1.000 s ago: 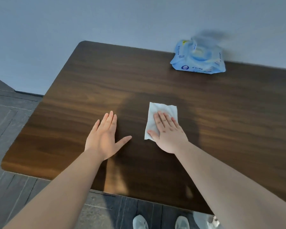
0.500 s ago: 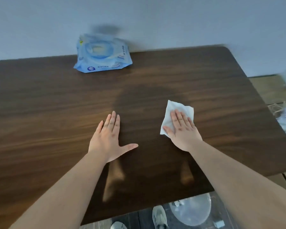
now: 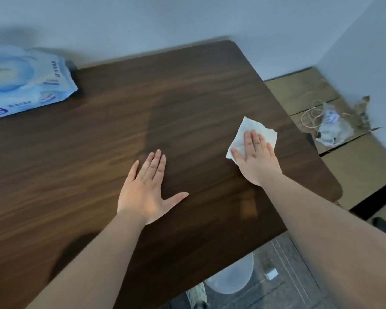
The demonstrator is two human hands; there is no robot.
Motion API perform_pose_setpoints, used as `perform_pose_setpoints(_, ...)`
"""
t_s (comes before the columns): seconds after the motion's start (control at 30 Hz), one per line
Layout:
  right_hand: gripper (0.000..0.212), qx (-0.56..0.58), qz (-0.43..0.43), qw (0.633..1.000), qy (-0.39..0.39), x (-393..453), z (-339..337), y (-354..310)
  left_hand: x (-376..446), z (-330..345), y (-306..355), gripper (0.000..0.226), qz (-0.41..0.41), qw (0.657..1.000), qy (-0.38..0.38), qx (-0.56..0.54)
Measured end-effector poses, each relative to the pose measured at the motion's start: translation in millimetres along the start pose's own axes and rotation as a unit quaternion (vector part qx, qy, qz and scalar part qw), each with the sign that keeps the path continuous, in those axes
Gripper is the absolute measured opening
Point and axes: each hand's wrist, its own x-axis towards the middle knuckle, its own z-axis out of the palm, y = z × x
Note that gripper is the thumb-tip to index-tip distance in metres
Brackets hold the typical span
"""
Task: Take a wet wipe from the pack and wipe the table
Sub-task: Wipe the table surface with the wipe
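White wipe [image 3: 252, 132]: one; pack [image 3: 27, 85]: one; hands: two.

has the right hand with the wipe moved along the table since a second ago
Yes. The right hand slid the wipe toward the table's right edge, away from the left hand.

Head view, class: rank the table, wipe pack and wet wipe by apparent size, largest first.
1. table
2. wipe pack, cut off by the frame's left edge
3. wet wipe, partly under the right hand
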Motion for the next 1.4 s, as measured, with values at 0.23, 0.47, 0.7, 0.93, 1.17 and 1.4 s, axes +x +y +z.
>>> perform_pose_setpoints(0.23, 0.073, 0.014, 0.048, 0.999, -0.003, 30.1, -13.7, 30.2, 0.8, -1.0, 0.8, 0.102, 0.0, 1.0, 0.011, 0.004)
perform_pose_setpoints(0.47, 0.073, 0.011, 0.046, 0.999, -0.006, 26.1, -12.2, 26.3, 2.4, 0.3, -0.7, 0.101, 0.003, 1.0, 0.01, 0.018)
perform_pose_setpoints(0.7, 0.073, -0.013, -0.029, 0.999, -0.038, -16.3, 0.7, -8.6, 2.4, -4.1, -3.7, 0.108, -0.001, 0.999, -0.048, -0.005)
perform_pose_setpoints(0.93, 0.072, -0.051, -0.2, 0.977, -0.053, -58.0, 14.8, -98.0, -71.2, -16.3, -78.7, 0.106, -0.115, 0.992, -0.03, -0.048)
perform_pose_setpoints(1.17, 0.07, -0.073, -0.371, 0.923, -0.067, -107.0, 46.3, -257.1, -216.7, -5.4, -208.5, 0.122, -0.276, 0.958, -0.048, -0.056)
perform_pose_setpoints(1.4, 0.071, -0.109, -0.459, 0.879, -0.07, -161.9, 83.7, -407.4, -326.5, 12.3, -281.9, 0.139, -0.441, 0.893, -0.042, -0.085)
